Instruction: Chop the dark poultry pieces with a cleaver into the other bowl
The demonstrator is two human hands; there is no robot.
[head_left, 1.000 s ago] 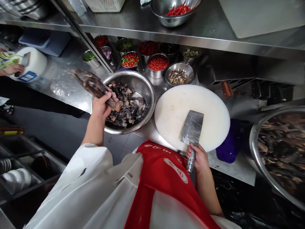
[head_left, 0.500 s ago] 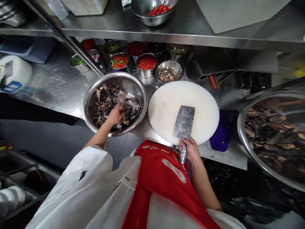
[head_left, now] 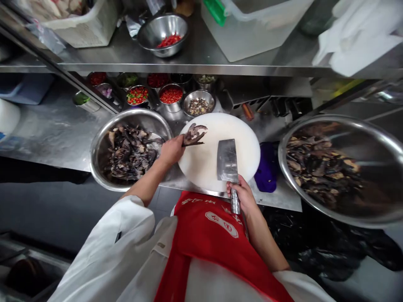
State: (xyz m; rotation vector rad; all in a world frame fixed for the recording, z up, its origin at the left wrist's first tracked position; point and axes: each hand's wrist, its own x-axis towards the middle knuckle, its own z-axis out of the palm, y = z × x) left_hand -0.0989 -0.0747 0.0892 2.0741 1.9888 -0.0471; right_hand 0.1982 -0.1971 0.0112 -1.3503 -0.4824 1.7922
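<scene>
My left hand (head_left: 172, 150) grips a dark piece of meat (head_left: 194, 135) over the left part of the round white cutting board (head_left: 208, 172). In my right hand (head_left: 242, 193) is the handle of a cleaver (head_left: 227, 161), whose broad blade lies flat over the board's right half. A steel bowl (head_left: 97, 161) filled with dark meat pieces (head_left: 130, 153) stands left of the board. On the far right a larger steel bowl (head_left: 285, 167) holds more dark pieces (head_left: 321, 167).
Behind the board stand several steel containers of chopped peppers (head_left: 170, 95) and a small bowl of chopped bits (head_left: 199, 105). A purple cloth (head_left: 266, 170) lies right of the board. Above runs a steel shelf (head_left: 201, 69) with a bowl of red chillies (head_left: 169, 40).
My left hand has come out of the left bowl and moved right to the board with a dark piece. My right hand still holds the cleaver. The view has shifted right.
</scene>
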